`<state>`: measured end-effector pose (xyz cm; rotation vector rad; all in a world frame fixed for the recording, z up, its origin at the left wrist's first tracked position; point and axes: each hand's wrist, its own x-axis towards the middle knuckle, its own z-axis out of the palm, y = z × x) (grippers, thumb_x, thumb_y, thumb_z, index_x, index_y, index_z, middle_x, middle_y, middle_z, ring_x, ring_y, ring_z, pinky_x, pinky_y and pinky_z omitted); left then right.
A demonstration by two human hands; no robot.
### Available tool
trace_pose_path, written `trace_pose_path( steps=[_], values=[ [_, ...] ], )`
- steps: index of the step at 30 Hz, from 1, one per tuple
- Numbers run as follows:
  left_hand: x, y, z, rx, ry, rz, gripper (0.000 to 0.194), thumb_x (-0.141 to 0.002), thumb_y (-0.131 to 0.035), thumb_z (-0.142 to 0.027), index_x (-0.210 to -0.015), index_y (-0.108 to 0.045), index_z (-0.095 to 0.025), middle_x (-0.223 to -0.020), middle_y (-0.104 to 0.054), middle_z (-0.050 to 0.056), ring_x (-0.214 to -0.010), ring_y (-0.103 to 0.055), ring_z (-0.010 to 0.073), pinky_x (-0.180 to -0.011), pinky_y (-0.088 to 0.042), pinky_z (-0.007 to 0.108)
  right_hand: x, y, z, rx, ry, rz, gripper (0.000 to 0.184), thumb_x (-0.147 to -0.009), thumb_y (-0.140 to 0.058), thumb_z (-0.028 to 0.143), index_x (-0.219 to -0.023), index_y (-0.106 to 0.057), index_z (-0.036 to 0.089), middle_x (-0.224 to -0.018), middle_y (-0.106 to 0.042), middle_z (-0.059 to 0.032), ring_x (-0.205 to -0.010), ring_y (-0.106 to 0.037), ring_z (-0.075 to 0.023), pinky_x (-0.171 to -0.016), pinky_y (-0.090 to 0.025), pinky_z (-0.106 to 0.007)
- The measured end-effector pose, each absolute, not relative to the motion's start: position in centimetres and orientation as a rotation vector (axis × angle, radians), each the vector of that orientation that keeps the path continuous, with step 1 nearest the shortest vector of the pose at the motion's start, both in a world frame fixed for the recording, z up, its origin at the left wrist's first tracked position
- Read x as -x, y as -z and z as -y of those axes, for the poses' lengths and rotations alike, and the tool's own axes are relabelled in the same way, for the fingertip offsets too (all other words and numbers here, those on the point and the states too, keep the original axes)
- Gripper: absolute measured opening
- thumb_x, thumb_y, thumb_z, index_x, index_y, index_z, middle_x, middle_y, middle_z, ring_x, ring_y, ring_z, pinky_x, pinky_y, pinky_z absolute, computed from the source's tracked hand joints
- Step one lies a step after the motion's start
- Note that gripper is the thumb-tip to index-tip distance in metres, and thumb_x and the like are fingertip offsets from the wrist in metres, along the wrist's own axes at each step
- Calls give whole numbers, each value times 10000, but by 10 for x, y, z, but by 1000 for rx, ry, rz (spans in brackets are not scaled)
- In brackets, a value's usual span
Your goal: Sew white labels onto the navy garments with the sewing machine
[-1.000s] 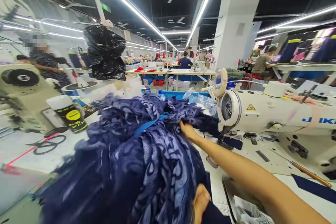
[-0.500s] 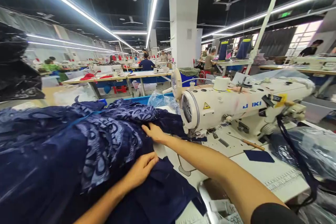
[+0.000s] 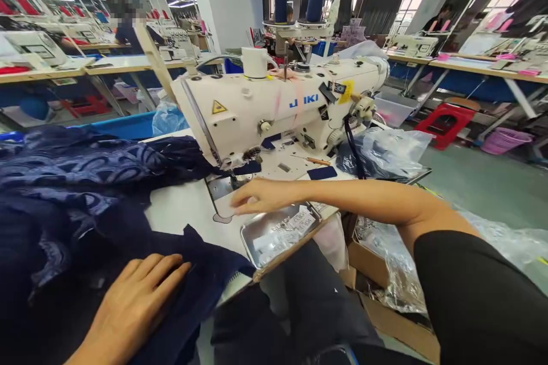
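Note:
Dark navy garments with a pale scalloped pattern (image 3: 107,168) lie heaped across the left of the sewing table. My left hand (image 3: 139,291) rests flat on a plain navy part of the cloth, fingers stretched out. In front of the sewing machine (image 3: 274,108), my right hand (image 3: 259,197) hovers over the bed close to the needle area. Its fingers are loosely bent, with nothing visible in them. Just below that hand, a metal tray (image 3: 280,239) holds white printed labels (image 3: 295,225).
Behind the right hand lie a wooden-handled awl (image 3: 317,161) and a small navy fabric piece (image 3: 322,173). Clear plastic bags (image 3: 385,151) sit at the table's right end. Cardboard boxes (image 3: 398,325) stand on the floor below. A red stool (image 3: 447,122) is farther right.
The view has swung right. My right hand has left the garment pile and moved over to the machine bed. My left hand has stayed on the navy cloth, its fingers now spread flatter.

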<state>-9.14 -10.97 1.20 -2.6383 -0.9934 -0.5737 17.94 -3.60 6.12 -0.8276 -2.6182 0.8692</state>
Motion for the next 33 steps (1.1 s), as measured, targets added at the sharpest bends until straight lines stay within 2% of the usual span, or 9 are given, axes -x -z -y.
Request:
trace_pose_path(
  steps=[3,6,9,12,16,21,27,30,33],
  values=[
    [78,-35,109,2586,567,946,268,-838,-259,-343,-778,-512,-282,-807,-638,-13,-797,-548,213,-673,-426,377,-230,-65,41,1016,-599,2576,109,-777,-507,125,-727,-604,112,-730,-592,-21,-692,-532,-111,-684,-395,-232],
    [60,-60,97,2551,659,1089,200,-794,-304,-379,-696,-423,-252,-773,-590,-10,-788,-539,200,-707,-431,347,-264,-63,46,1073,-516,2661,87,-749,-544,119,-693,-610,128,-736,-568,-19,-673,-513,-112,-666,-386,-243],
    [37,-74,75,2559,581,1246,213,-772,-256,-355,-731,-411,-216,-716,-516,-9,-697,-523,167,-632,-427,281,-280,-54,58,1018,-460,2786,34,-719,-602,145,-746,-623,145,-909,-573,-57,-855,-518,-165,-766,-378,-289],
    [9,-73,49,2649,195,1229,263,-784,-215,-286,-784,-451,-169,-624,-460,-31,-622,-515,136,-591,-404,238,-286,-43,70,997,-347,2836,126,-702,-637,192,-819,-608,156,-1150,-500,-104,-1058,-440,-234,-878,-328,-364],
    [-23,-46,26,2752,-133,1126,216,-749,-310,-115,-840,-502,-154,-657,-563,6,-609,-558,167,-607,-416,262,-287,-30,74,961,-316,2845,134,-710,-623,190,-831,-575,157,-1248,-436,-125,-1166,-355,-251,-941,-271,-398],
    [-22,-8,29,2678,301,1280,227,-776,-333,-137,-905,-518,-153,-865,-620,94,-794,-579,226,-712,-428,336,-287,-24,75,981,-481,2765,118,-708,-610,170,-795,-530,170,-1249,-446,-114,-1186,-353,-214,-973,-261,-381],
    [-1,-12,49,2708,785,1445,222,-730,-436,-282,-895,-530,-168,-802,-608,51,-789,-558,208,-726,-430,341,-285,-23,79,865,-506,2645,89,-782,-457,116,-751,-490,192,-1142,-537,-70,-1139,-414,-174,-1030,-177,-426],
    [-1,-22,55,2811,872,1599,233,-713,-452,-320,-875,-550,-184,-795,-606,33,-775,-560,190,-712,-446,313,-286,-22,76,833,-579,2454,100,-797,-419,112,-782,-470,196,-1005,-597,-68,-989,-518,-149,-991,-268,-404],
    [-3,-29,57,2837,945,1783,229,-739,-430,-373,-794,-563,-195,-765,-615,27,-735,-571,181,-676,-454,292,-284,-21,72,909,-607,2260,67,-805,-419,155,-781,-468,194,-840,-609,-55,-817,-559,-146,-785,-431,-311]
  ],
)
